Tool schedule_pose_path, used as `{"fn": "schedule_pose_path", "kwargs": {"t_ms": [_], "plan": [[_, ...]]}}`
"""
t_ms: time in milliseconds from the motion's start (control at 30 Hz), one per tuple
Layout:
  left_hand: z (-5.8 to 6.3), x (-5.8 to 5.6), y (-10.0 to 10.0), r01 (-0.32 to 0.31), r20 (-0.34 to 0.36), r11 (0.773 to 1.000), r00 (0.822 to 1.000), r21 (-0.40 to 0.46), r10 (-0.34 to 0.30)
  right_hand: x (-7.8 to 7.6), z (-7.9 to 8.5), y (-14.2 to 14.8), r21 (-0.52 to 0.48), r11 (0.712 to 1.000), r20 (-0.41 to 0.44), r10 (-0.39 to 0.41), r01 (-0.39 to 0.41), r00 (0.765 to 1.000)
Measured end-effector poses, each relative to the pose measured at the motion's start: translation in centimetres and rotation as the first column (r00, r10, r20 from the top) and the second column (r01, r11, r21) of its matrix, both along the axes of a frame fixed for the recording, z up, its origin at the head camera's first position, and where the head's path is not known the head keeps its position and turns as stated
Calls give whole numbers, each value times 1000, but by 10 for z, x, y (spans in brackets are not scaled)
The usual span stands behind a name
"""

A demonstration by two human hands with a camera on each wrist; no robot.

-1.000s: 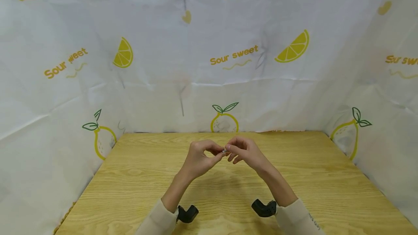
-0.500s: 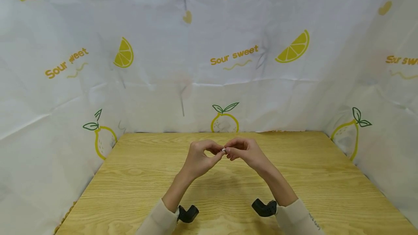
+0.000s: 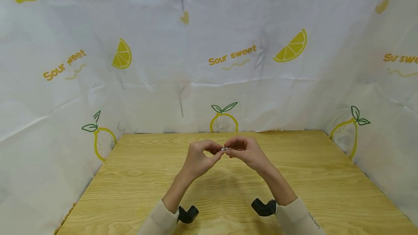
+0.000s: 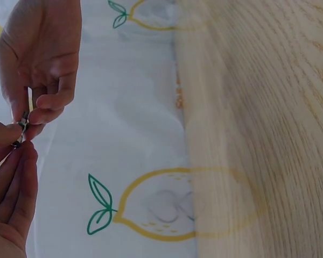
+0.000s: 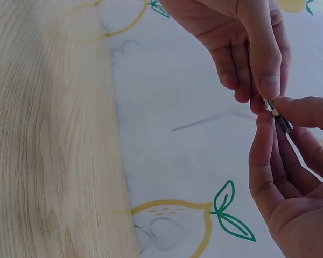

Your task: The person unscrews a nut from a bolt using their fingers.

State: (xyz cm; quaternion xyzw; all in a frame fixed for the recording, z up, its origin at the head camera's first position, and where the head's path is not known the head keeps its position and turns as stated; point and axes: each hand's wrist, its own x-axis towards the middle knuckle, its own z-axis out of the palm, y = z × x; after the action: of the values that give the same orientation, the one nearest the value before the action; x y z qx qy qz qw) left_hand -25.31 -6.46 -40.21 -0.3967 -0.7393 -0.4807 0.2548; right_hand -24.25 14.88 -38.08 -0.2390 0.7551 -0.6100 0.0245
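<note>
My left hand (image 3: 200, 159) and right hand (image 3: 247, 152) meet above the table, fingertip to fingertip. Between them is a small silvery metal bolt (image 3: 228, 148), lying roughly sideways. Its ribbed, threaded shank (image 5: 285, 126) shows at my right fingers in the right wrist view, with a bright nut-like collar (image 5: 275, 112) at the right thumb. The left thumb and index finger pinch the bolt's other end, mostly hidden by the fingertips. With thumb and forefinger, my right hand pinches it around the collar. In the left wrist view the bolt is small and dark.
A light wood-grain table (image 3: 147, 184) spreads beneath both hands. White sheeting (image 3: 156, 93) with printed lemons closes off the back and both sides. Each wrist carries a black camera mount, the left mount (image 3: 188, 214) and the right mount (image 3: 263, 207), just above the table.
My right fingers have drawn in from a looser spread to a closer pinch, and more of the bolt now shows between the hands. The left hand stays nearly still.
</note>
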Motion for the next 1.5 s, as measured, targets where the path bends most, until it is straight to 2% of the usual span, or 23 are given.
{"fn": "schedule_pose_path", "kwargs": {"t_ms": [200, 300, 667, 867, 1067, 1333, 1500], "plan": [[0, 1, -1, -13, 4, 1000, 1000, -5, 13, 0, -2, 0, 37, 999, -54, -17, 19, 998], [1, 1, -1, -12, 4, 1000, 1000, -6, 12, -1, -2, 2, 31, 1000, -55, 5, -3, 998], [1, 1, 0, -2, -3, 1000, 1000, -2, 2, -2, -1, 2, -12, 999, 84, 54, -53, 995], [1, 1, 0, 2, 1, 1000, 1000, -5, -2, -1, 0, 2, -21, 999, 58, 35, -33, 998], [1, 2, -1, -6, 29, 1000, 1000, -6, 6, 0, 2, 1, -1, 1000, 41, 9, -9, 999], [0, 2, -2, -1, 31, 1000, 1000, -5, 1, 0, 2, 0, 26, 999, 13, -30, 30, 999], [0, 1, -1, -3, 15, 1000, 1000, -8, 4, 1, 2, 1, 34, 999, 24, 0, -1, 1000]]}}
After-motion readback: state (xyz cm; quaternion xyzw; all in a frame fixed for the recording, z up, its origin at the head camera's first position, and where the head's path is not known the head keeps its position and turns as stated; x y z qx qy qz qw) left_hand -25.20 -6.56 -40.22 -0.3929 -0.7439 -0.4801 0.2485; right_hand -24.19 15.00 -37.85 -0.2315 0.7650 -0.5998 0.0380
